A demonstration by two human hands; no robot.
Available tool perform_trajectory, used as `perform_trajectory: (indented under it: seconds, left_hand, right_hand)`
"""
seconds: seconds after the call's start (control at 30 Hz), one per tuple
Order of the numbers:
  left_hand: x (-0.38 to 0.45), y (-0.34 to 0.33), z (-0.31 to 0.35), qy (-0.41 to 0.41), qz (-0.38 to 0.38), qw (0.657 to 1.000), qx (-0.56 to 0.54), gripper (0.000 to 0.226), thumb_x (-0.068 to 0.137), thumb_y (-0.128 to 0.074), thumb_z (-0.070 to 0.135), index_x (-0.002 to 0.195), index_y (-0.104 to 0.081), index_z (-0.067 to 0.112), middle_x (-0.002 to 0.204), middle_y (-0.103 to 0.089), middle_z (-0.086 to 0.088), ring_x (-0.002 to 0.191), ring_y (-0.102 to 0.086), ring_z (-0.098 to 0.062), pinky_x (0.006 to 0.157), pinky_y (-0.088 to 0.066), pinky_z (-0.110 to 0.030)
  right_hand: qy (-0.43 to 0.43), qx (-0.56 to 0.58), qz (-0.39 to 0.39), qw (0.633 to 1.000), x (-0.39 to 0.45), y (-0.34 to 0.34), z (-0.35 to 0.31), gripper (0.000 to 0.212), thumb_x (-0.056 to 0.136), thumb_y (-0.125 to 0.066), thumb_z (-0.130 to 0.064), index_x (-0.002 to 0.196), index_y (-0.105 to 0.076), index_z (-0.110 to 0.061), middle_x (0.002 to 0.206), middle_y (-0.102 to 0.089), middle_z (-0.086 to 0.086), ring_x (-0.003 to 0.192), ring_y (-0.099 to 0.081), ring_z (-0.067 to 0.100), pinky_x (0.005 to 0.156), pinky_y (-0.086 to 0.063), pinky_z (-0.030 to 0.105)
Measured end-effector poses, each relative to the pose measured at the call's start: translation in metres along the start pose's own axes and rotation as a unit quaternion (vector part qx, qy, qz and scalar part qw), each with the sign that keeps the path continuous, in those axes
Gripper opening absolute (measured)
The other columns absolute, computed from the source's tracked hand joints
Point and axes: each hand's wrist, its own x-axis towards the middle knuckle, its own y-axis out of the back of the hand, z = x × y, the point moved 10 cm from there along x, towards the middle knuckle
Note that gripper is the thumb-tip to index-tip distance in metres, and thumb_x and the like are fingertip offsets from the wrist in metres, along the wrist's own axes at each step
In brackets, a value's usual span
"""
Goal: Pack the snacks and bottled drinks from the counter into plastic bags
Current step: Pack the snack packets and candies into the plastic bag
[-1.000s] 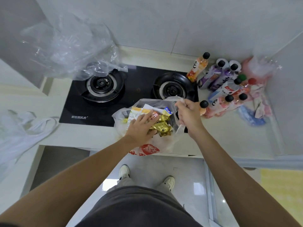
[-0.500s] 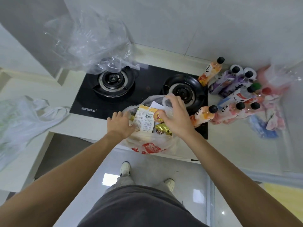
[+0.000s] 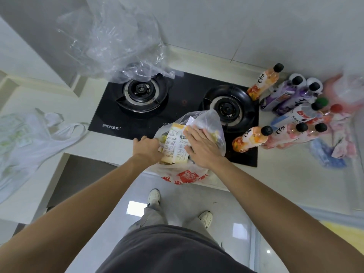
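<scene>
A clear plastic bag with red print (image 3: pixel 187 175) sits at the counter's front edge, partly on the black stove. It holds snack packets; a yellow-and-white packet (image 3: pixel 174 145) shows at the top. My left hand (image 3: pixel 146 147) grips the bag's left rim. My right hand (image 3: pixel 201 148) lies flat with straight fingers on the packets and the bag's right side. An orange drink bottle (image 3: pixel 250 137) stands just right of the bag. Several more bottles (image 3: pixel 291 107), purple, pink, orange and white, stand on the counter at the right.
The two-burner gas stove (image 3: pixel 183 103) fills the middle. A large clear bag (image 3: pixel 110 42) hangs over the left burner. A white carrier bag (image 3: pixel 29 142) lies at the left. Pink and blue bags (image 3: pixel 338 146) lie at the far right. The floor is below the counter edge.
My left hand came out of the bag and took its left rim. My right hand let go of the right rim and moved down flat onto the packets. The camera view shifted left.
</scene>
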Motion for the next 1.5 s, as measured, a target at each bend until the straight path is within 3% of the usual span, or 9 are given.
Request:
perform_trajectory:
  seconds: [0.23,0.43,0.6,0.73,1.03,1.17,1.3,1.43,1.5]
  left_hand:
    - [-0.012,0.039,-0.015,-0.05,0.081,0.992,-0.084,0.014,0.09,-0.064,0.013,0.101,-0.066,0.021,0.096,-0.069,-0.001,0.099,-0.062,-0.025,0.087,-0.046,-0.038]
    - [-0.049,0.107,-0.01,-0.178,0.245,0.902,-0.307,0.012,0.101,-0.057,0.019,0.099,-0.068,0.022,0.074,-0.066,0.004,0.071,-0.06,-0.014,0.062,-0.05,-0.035]
    - [-0.038,0.094,-0.006,-0.08,0.154,0.876,-0.451,0.016,0.094,-0.072,0.021,0.108,-0.064,0.024,0.081,-0.071,-0.003,0.07,-0.069,-0.019,0.065,-0.056,-0.035]
    - [-0.033,0.082,-0.004,0.01,0.094,0.904,-0.416,0.04,0.081,-0.086,0.033,0.11,-0.063,0.018,0.09,-0.07,-0.002,0.083,-0.067,-0.014,0.07,-0.05,-0.028]
    - [-0.041,0.101,0.016,-0.013,0.111,0.901,-0.42,0.034,0.096,-0.067,0.033,0.077,-0.068,0.005,0.067,-0.073,-0.003,0.071,-0.066,-0.013,0.072,-0.049,-0.028]
    - [-0.049,0.109,0.028,-0.027,0.096,0.86,-0.5,0.033,0.099,-0.063,0.025,0.074,-0.064,0.003,0.062,-0.068,-0.005,0.058,-0.06,0.002,0.075,-0.046,-0.023]
    - [-0.054,0.128,0.035,-0.038,0.113,0.81,-0.574,0.037,0.102,-0.057,0.014,0.077,-0.063,-0.012,0.053,-0.062,0.003,0.055,-0.059,0.001,0.074,-0.043,-0.008]
    - [-0.061,0.158,0.047,-0.077,0.123,0.784,-0.603,0.038,0.103,-0.057,0.018,0.073,-0.063,-0.004,0.058,-0.061,-0.005,0.054,-0.056,-0.009,0.097,-0.048,-0.026]
    - [-0.069,0.181,0.059,-0.107,0.135,0.779,-0.603,0.04,0.103,-0.057,0.019,0.068,-0.061,0.001,0.057,-0.061,-0.007,0.054,-0.055,-0.013,0.093,-0.049,-0.025]
  right_hand:
    - [0.014,-0.059,0.023,0.998,-0.004,-0.01,-0.003,0.062,0.108,-0.026,-0.044,0.164,-0.022,-0.018,0.174,-0.009,0.003,0.161,0.0,0.019,0.13,-0.004,0.048]
    - [0.023,-0.061,0.023,0.998,-0.008,-0.007,-0.005,0.06,0.107,-0.026,-0.037,0.163,-0.025,-0.017,0.173,-0.011,0.005,0.161,-0.001,0.02,0.13,-0.003,0.048]
    - [0.039,-0.023,0.05,0.998,-0.01,0.003,-0.006,0.067,0.098,-0.052,-0.01,0.161,-0.031,-0.018,0.172,-0.017,0.002,0.16,-0.006,0.019,0.13,-0.005,0.045]
    - [0.004,0.055,0.106,0.993,-0.018,0.03,-0.006,0.059,0.095,-0.058,-0.005,0.152,-0.045,-0.016,0.154,-0.046,0.001,0.147,-0.036,0.022,0.122,-0.031,0.043]
    - [-0.127,0.055,0.16,0.977,-0.028,0.065,0.018,0.013,0.096,-0.063,-0.013,0.106,-0.07,-0.014,0.107,-0.068,0.002,0.115,-0.052,0.024,0.093,-0.049,0.038]
    - [-0.238,0.333,0.141,0.901,-0.043,0.073,0.053,0.026,0.092,-0.057,-0.007,0.067,-0.05,-0.01,0.071,-0.054,0.003,0.073,-0.054,0.021,0.065,-0.044,0.037]
    - [-0.283,0.588,0.13,0.746,-0.063,0.107,0.067,0.037,0.059,-0.07,-0.022,0.079,-0.065,0.009,0.085,-0.059,0.015,0.08,-0.053,0.025,0.074,-0.039,0.038]
    - [-0.202,0.648,0.131,0.722,-0.07,0.149,0.062,0.031,0.084,-0.072,-0.025,0.079,-0.063,0.004,0.062,-0.048,0.004,0.061,-0.053,0.019,0.077,-0.048,0.043]
    - [-0.192,0.595,0.17,0.762,-0.078,0.175,0.065,0.033,0.099,-0.067,-0.027,0.094,-0.069,0.006,0.056,-0.048,-0.003,0.061,-0.052,0.017,0.078,-0.053,0.042]
